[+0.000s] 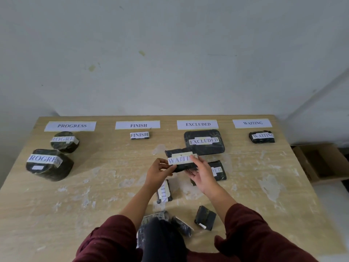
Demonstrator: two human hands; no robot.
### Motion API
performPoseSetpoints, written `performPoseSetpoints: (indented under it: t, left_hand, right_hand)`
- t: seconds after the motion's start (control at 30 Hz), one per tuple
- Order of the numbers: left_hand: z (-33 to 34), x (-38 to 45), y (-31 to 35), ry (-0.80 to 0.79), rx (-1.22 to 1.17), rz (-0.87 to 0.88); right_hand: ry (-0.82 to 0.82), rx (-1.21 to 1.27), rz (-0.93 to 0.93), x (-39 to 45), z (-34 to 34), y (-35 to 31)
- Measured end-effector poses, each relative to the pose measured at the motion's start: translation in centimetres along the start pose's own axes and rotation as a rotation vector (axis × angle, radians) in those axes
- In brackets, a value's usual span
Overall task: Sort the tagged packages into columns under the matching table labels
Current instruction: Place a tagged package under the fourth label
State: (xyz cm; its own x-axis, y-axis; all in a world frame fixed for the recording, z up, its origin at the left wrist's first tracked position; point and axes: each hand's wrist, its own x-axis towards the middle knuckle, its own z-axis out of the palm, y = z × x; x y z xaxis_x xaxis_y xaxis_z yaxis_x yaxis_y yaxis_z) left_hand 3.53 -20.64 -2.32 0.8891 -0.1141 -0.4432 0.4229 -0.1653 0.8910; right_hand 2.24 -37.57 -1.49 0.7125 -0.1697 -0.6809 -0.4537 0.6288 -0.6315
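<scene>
— Fingers [171, 167] of the left hand [158, 172] pinch the left end of the held package [181, 166]; the right hand [203, 173] cups its right end, fingers curled under and thumb on top; both are closed on it, above the middle of the surface [105, 178].

— And around it?

— Four paper labels along the far edge: PROGRESS label [70, 126], FINISH label [137, 125], EXCLUDED label [197, 124], WAITING label [252, 123]; two round packages [50, 165] sit under the first, one small package [139, 135] under the second, a large flat package [204, 141] under the third, one dark package [262, 137] under the fourth; a partly hidden package [219, 171] lies just behind the right hand; loose packages [205, 217] lie near the sleeves.

— How does the held one look?

— Black wrap, white tag reading WAITING, partly covered by the right thumb.
</scene>
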Motion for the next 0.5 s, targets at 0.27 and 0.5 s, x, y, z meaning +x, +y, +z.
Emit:
performPoseSetpoints:
  t: [0.27, 0.5]
  left_hand:
    - [10.7, 1.4, 2.2, -0.293, 0.32, 0.189]
    - [21.3, 2.6, 1.9, -0.32, 0.773, 0.404]
  right_hand:
    - [0.248, 0.283, -0.059, 0.2, -10.5, -5.8]
    - [0.529, 0.291, -0.202, 0.7, -22.0, -11.3]
